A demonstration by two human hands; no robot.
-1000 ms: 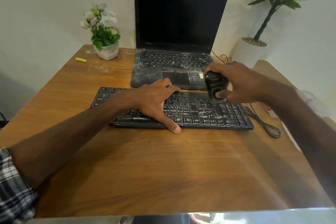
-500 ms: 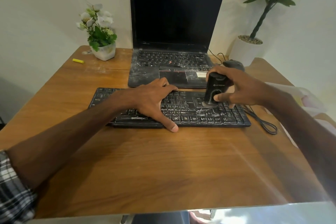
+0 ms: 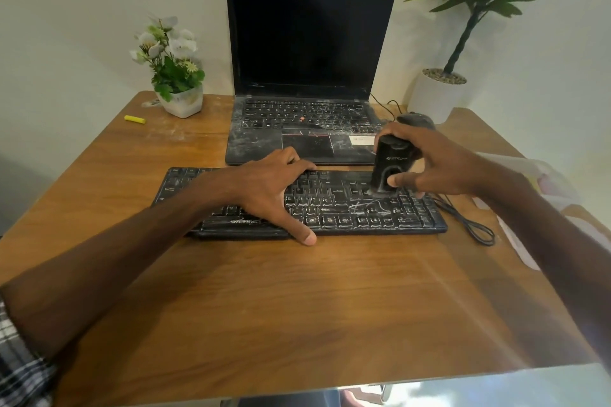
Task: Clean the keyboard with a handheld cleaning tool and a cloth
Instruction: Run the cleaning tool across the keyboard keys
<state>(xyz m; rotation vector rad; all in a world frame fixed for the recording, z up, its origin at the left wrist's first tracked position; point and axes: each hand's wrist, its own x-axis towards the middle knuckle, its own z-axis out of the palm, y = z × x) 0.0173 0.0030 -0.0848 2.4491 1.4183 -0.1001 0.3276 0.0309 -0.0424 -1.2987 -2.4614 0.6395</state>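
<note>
A black dusty keyboard (image 3: 363,215) lies across the middle of the wooden table (image 3: 297,307). My left hand (image 3: 274,188) rests flat on its left half, fingers spread, thumb over the front edge. My right hand (image 3: 436,165) grips a small black handheld cleaning tool (image 3: 388,162) upright, its lower end touching the keys on the keyboard's right part. A pale cloth (image 3: 529,172) lies at the table's right edge, partly hidden behind my right arm.
An open dusty laptop (image 3: 307,76) stands just behind the keyboard. A flower pot (image 3: 180,102) and a yellow marker (image 3: 135,119) sit at the back left. A mouse (image 3: 415,119), a potted plant (image 3: 439,92) and the keyboard's cable (image 3: 472,228) are on the right.
My right hand has lowered the cleaning tool from above the keyboard onto its right keys. My left hand has stayed in place on the keyboard.
</note>
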